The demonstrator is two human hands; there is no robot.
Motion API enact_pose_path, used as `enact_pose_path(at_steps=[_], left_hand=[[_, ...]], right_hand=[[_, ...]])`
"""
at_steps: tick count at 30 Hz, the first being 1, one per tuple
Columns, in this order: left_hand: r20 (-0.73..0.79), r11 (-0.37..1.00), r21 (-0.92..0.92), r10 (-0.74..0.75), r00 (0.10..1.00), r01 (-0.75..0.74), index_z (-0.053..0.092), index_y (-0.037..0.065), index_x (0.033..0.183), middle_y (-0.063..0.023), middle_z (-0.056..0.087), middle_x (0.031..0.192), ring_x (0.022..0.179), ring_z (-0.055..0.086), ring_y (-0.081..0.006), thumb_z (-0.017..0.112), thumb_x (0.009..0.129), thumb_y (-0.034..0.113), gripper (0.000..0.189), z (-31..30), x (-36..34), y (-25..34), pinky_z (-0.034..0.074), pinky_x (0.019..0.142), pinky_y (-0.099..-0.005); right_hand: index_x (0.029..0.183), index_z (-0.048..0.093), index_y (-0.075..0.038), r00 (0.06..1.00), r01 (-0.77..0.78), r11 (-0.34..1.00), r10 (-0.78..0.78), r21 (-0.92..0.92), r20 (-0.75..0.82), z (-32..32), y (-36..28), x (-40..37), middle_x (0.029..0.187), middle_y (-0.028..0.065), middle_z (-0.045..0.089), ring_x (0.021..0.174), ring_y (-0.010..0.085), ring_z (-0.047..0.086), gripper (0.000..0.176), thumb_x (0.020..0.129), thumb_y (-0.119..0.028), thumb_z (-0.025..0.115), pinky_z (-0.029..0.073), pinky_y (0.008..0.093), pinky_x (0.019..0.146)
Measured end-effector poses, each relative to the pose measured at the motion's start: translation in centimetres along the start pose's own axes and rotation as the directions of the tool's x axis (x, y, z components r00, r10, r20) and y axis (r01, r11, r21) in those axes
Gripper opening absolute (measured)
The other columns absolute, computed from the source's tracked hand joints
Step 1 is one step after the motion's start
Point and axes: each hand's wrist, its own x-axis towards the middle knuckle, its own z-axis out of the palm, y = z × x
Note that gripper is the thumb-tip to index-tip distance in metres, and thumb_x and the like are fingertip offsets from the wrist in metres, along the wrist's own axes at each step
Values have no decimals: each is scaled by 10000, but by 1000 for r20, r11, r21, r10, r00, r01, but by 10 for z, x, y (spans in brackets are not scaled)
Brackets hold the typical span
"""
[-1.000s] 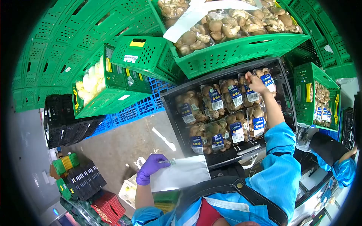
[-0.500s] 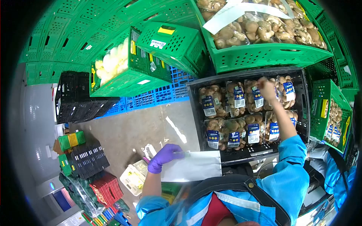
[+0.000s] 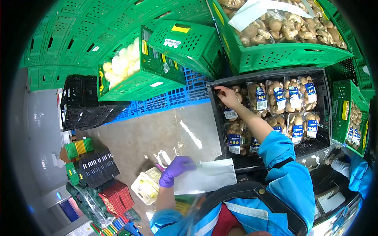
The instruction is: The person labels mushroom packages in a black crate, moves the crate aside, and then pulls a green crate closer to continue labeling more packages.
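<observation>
My left hand (image 3: 177,171), in a purple glove, grips the left end of a white sheet (image 3: 216,173) held flat in front of my body. My bare right hand (image 3: 229,98) reaches over the upper left corner of a black crate (image 3: 328,129), its fingers stretched toward the crate's left wall and nothing seen in them. Under that hand lies a mushroom pack (image 3: 230,114), partly hidden by it. Several more clear packs of brown mushrooms (image 3: 293,96) with blue and white labels lie in two rows; my forearm covers part of the lower row.
Loose mushrooms fill a large green crate (image 3: 283,59) behind the black one. A green crate of pale vegetables (image 3: 136,88) stands at the left. Mushroom packs fill another green crate (image 3: 344,118) on the right, near a person's blue sleeve (image 3: 358,169). A white basket (image 3: 143,188) is lower left.
My right hand has swept from the upper right packs to the crate's upper left corner. Packs on the right now sit differently. My left hand still holds the white sheet.
</observation>
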Motion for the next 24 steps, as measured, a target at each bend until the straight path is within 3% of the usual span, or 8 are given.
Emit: enact_pose_path(at_steps=[2, 5, 7, 10, 17, 19, 22, 24], left_hand=[[5, 1000, 5, -3, 1000, 3, 647, 22, 846, -22, 620, 759, 733, 545, -84, 684, 743, 118, 145, -1, 0, 0, 447, 695, -258], [15, 1000, -2, 6, 1000, -6, 648, 23, 847, -22, 620, 759, 732, 545, -84, 682, 745, 121, 146, -3, 3, -2, 448, 695, -259], [19, 1000, -16, 18, 1000, -17, 648, 23, 847, -23, 621, 759, 731, 545, -84, 681, 746, 123, 146, -3, 3, -2, 448, 695, -260], [-11, 999, -7, 53, 999, -53, 651, 21, 819, -5, 623, 732, 698, 545, -69, 715, 722, 98, 139, 0, 1, 1, 439, 665, -230], [-21, 998, -16, 53, 998, -53, 649, 21, 822, -8, 622, 721, 694, 541, -66, 712, 724, 98, 140, 5, -7, 6, 438, 658, -228], [-24, 997, -38, 62, 998, -62, 649, 22, 821, -7, 619, 717, 691, 537, -64, 713, 724, 100, 139, 6, -9, 4, 437, 657, -229], [8, 1000, 2, 21, 1000, -21, 647, 20, 852, -30, 625, 762, 736, 550, -85, 685, 745, 120, 152, 8, -10, 1, 450, 707, -257], [-35, 998, 61, 21, 999, -19, 650, 24, 850, -31, 624, 758, 735, 550, -87, 689, 741, 123, 152, 10, -12, 7, 448, 701, -253]], right_hand=[[1066, 604, -108, 1000, 3, 998, -1, -63, 30, -7, -12, -3, 708, 103, 567, 675, 198, 580, 339, 730, -72, 575, 463, 314, 624], [1017, 617, -108, 983, 182, 963, -182, -201, 18, -14, -24, -5, 722, 106, 576, 672, 240, 586, 280, 738, -91, 600, 464, 322, 620], [943, 639, -134, 962, 263, 913, -273, -313, 11, -18, -25, -5, 811, 86, 614, 729, 296, 599, 186, 771, -187, 594, 479, 396, 641], [849, 648, -125, 951, 293, 866, -308, -405, 29, -24, -25, -5, 798, 68, 609, 758, 296, 599, 126, 782, -219, 597, 479, 397, 639], [781, 657, -126, 933, 290, 872, -349, -395, -84, -20, -26, -17, 772, 76, 603, 681, 307, 588, 100, 773, -211, 604, 469, 386, 593], [772, 653, -107, 901, 270, 885, -372, -380, -224, -23, -21, -20, 735, 90, 591, 651, 320, 577, 83, 762, -178, 611, 467, 391, 591], [799, 661, -34, 911, 143, 990, -139, -19, -390, -41, -3, -29, 733, 127, 635, 598, 239, 597, 150, 755, -176, 642, 460, 347, 568], [797, 663, -3, 962, -168, 972, 198, 162, -188, -66, -15, -59, 706, 89, 655, 573, 152, 569, 226, 769, -227, 659, 434, 305, 532]])
